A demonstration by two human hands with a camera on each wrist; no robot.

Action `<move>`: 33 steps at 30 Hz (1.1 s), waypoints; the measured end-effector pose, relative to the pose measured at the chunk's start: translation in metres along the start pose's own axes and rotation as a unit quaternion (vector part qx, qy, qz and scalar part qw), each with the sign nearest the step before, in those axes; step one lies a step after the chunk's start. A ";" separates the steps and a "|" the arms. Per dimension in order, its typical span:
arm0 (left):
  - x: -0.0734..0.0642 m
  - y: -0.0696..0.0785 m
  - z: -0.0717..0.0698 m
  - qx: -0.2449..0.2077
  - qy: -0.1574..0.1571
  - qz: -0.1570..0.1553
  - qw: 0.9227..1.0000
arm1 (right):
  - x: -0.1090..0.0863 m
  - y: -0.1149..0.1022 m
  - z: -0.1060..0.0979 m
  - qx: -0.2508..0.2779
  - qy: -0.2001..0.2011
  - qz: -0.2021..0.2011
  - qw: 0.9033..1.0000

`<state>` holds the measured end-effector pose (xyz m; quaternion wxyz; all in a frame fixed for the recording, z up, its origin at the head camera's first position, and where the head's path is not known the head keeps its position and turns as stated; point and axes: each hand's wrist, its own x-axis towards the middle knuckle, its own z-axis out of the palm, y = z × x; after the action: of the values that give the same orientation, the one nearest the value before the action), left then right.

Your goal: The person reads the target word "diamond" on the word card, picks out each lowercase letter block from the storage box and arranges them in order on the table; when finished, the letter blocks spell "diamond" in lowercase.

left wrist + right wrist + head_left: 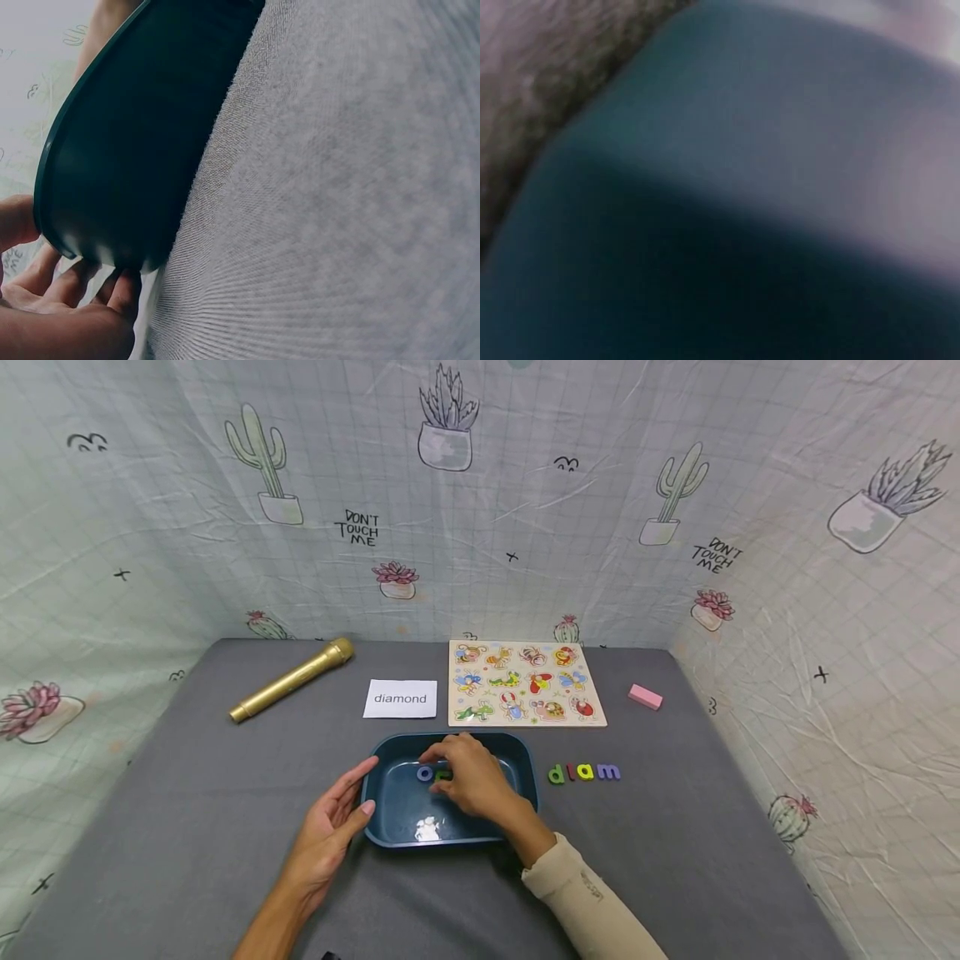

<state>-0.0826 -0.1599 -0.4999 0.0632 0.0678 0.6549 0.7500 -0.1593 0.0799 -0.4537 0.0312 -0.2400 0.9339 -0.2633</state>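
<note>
Left hand [318, 839], fingers spread, touches the blue tray [393, 814] at its left end. Right hand [474, 778], thumb and forefinger parted, reaches over a blue o [419, 774] and green letter [442, 772] inside. Pinching one letter by its edges, tray steadied, should work best. Letters d-i-a-m [585, 772] lie right on the bench [637, 852].

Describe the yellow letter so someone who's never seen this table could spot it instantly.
Start at the dark blue tray on the grey table. Right of it lies a row of four letters. Third from the left is the yellow letter, between the red letter and the purple letter: the row's only yellow one.
</note>
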 end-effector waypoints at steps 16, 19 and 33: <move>0.000 -0.002 0.000 0.004 0.000 0.009 1.000 | 0.004 0.001 0.011 -0.045 -0.031 -0.013 0.998; 0.001 -0.001 0.000 0.006 0.002 0.006 1.000 | 0.004 0.001 0.011 -0.044 -0.032 -0.014 0.998; 0.000 -0.001 0.000 0.016 0.005 0.005 1.000 | 0.003 0.004 0.011 -0.034 -0.026 -0.011 0.999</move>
<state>-0.0825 -0.1599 -0.5014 0.0550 0.0686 0.6669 0.7399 -0.1613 0.0764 -0.4654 0.0448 -0.2575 0.9385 -0.2258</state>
